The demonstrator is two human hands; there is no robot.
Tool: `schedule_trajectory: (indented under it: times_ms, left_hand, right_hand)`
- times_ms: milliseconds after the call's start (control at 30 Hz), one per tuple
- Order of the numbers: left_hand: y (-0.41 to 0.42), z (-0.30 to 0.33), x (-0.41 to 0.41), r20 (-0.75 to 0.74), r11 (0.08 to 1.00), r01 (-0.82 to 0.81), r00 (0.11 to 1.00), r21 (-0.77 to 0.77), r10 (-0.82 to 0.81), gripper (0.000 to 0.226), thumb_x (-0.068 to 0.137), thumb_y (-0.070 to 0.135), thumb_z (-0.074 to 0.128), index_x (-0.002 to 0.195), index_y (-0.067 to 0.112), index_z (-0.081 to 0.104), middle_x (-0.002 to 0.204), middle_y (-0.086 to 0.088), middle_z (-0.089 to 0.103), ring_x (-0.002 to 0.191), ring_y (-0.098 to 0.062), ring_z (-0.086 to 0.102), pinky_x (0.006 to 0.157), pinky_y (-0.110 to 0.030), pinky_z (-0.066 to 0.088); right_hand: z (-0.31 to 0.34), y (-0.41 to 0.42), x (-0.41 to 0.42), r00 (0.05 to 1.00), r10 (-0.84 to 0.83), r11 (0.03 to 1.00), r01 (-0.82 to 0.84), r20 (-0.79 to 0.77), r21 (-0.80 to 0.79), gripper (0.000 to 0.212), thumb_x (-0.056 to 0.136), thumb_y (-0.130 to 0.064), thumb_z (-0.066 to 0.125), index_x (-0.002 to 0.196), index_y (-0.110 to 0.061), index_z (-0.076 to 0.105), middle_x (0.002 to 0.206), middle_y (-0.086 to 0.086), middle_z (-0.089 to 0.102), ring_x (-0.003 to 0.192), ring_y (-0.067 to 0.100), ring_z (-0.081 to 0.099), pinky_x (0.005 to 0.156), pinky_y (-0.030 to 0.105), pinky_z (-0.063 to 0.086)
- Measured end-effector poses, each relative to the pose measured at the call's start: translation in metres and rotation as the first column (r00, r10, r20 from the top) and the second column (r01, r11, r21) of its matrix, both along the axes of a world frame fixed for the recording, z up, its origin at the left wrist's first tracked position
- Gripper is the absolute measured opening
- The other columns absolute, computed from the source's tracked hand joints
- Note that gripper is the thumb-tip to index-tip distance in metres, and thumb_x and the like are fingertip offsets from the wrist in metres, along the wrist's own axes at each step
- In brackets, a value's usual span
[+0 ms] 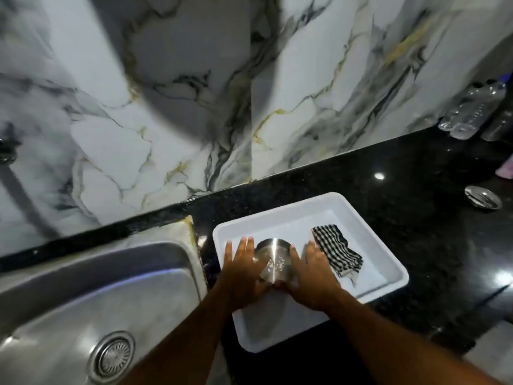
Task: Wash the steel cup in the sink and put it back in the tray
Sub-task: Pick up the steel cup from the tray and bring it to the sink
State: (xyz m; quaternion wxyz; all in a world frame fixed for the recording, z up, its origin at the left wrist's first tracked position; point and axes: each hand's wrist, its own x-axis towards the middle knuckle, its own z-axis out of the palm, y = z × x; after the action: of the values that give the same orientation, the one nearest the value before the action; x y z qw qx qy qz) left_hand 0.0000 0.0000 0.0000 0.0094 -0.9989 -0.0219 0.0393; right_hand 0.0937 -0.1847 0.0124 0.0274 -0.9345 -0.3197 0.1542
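Right now I have the steel cup (273, 261) pressed between both palms inside the white plastic tray (388, 262), my left hand (241, 269) on its left wall and my right hand (311, 276) on its right, fingers stretched out flat rather than curled around it. The cup appears to stand upside down, its flat base up and speckled with what look like droplets or bits of residue. That open-palm hold is the weak point: polished, curved metal, likely wet, could slide out if either palm eases, and clatter against the tray's smooth floor. A tilt could also knock it into the black-and-white checked cloth (337, 252) lying crumpled just beside my right hand. The brushed stainless sink (83, 295) with its ribbed drain sits to the left, across a strip of glossy black speckled granite counter (416, 184).
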Motion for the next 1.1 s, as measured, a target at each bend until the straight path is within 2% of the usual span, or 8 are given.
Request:
schedule_trajectory:
  times_ms: [100,200,300,600,800,967,1033,1100]
  left_hand:
    - [0.000,-0.007,0.008,-0.012,1.000,0.028,1.000,0.002,-0.028,0.045,0.067,0.049,0.051,0.094,0.024,0.076,0.129,-0.032,0.061,0.121,-0.050,0.057,0.111,-0.068,0.012]
    - [0.001,-0.003,0.014,-0.137,0.999,-0.034,0.990,0.028,0.037,0.038,0.078,0.033,0.048,0.103,0.019,0.075,0.129,-0.023,0.060,0.128,-0.040,0.047,0.113,-0.068,-0.004]
    - [0.004,0.004,0.016,-0.149,1.000,-0.026,0.989,-0.016,0.024,0.040,0.082,0.028,0.041,0.103,0.014,0.072,0.115,-0.015,0.065,0.119,-0.033,0.052,0.114,-0.062,-0.008]
    - [0.063,0.097,-0.025,0.094,0.980,-0.160,0.981,-0.116,0.171,0.054,0.090,0.048,0.055,0.138,0.023,0.053,0.156,-0.009,0.040,0.149,-0.024,0.025,0.122,-0.053,-0.002]
    - [0.168,0.158,-0.115,0.290,0.947,-0.234,0.911,-0.218,0.292,0.050,0.076,0.056,0.057,0.107,0.019,0.072,0.131,-0.011,0.064,0.127,-0.033,0.053,0.112,-0.046,0.035]
    - [0.234,0.169,-0.205,0.273,0.895,-0.333,0.868,-0.297,0.414,0.043,0.075,0.050,0.063,0.098,0.016,0.074,0.118,-0.009,0.070,0.114,-0.025,0.059,0.106,-0.036,0.042]
    - [0.249,0.158,-0.239,0.266,0.837,-0.341,0.837,-0.428,0.477,0.027,0.074,0.038,0.066,0.089,0.017,0.074,0.107,-0.002,0.071,0.102,-0.017,0.063,0.094,-0.030,0.048]
    - [0.256,0.147,-0.262,0.225,0.679,-0.377,0.748,-0.630,0.624,0.010,0.076,0.021,0.065,0.083,0.015,0.070,0.092,0.003,0.071,0.083,-0.006,0.064,0.080,-0.026,0.050]
  right_hand:
    - [-0.005,-0.004,0.006,0.995,0.006,0.999,-0.011,-0.099,-0.050,0.093,0.076,-0.062,0.054,0.151,-0.016,0.023,0.154,0.034,0.015,0.144,0.045,0.017,0.117,0.049,0.018]
    - [0.002,0.003,0.010,0.994,0.039,0.999,-0.038,-0.099,0.006,0.056,0.079,-0.045,0.062,0.124,-0.012,0.060,0.134,0.019,0.047,0.119,0.035,0.047,0.098,0.039,0.041]
    - [0.005,0.006,0.010,0.993,0.035,0.995,-0.024,-0.116,0.098,0.044,0.080,-0.038,0.057,0.115,-0.012,0.066,0.127,0.011,0.052,0.110,0.029,0.055,0.088,0.036,0.049]
    - [0.097,0.065,-0.005,0.977,0.210,0.909,-0.205,0.026,0.364,0.057,0.085,-0.042,0.061,0.137,-0.021,0.049,0.147,0.009,0.043,0.132,0.027,0.043,0.110,0.038,0.038]
    - [0.158,0.174,-0.061,0.936,0.327,0.832,-0.351,0.132,0.429,0.045,0.082,-0.045,0.061,0.117,-0.017,0.060,0.139,0.010,0.049,0.126,0.028,0.048,0.105,0.039,0.043]
    - [0.169,0.259,-0.132,0.891,0.431,0.793,-0.450,0.144,0.411,0.041,0.083,-0.048,0.062,0.108,-0.016,0.062,0.123,0.008,0.053,0.113,0.029,0.054,0.096,0.040,0.047]
    - [0.163,0.284,-0.162,0.873,0.471,0.785,-0.481,0.128,0.392,0.041,0.083,-0.044,0.062,0.112,-0.014,0.062,0.127,0.013,0.053,0.117,0.032,0.052,0.099,0.039,0.045]
    - [0.154,0.301,-0.190,0.868,0.485,0.783,-0.484,0.103,0.390,0.038,0.085,-0.036,0.063,0.114,-0.011,0.063,0.129,0.016,0.054,0.118,0.032,0.051,0.101,0.036,0.039]
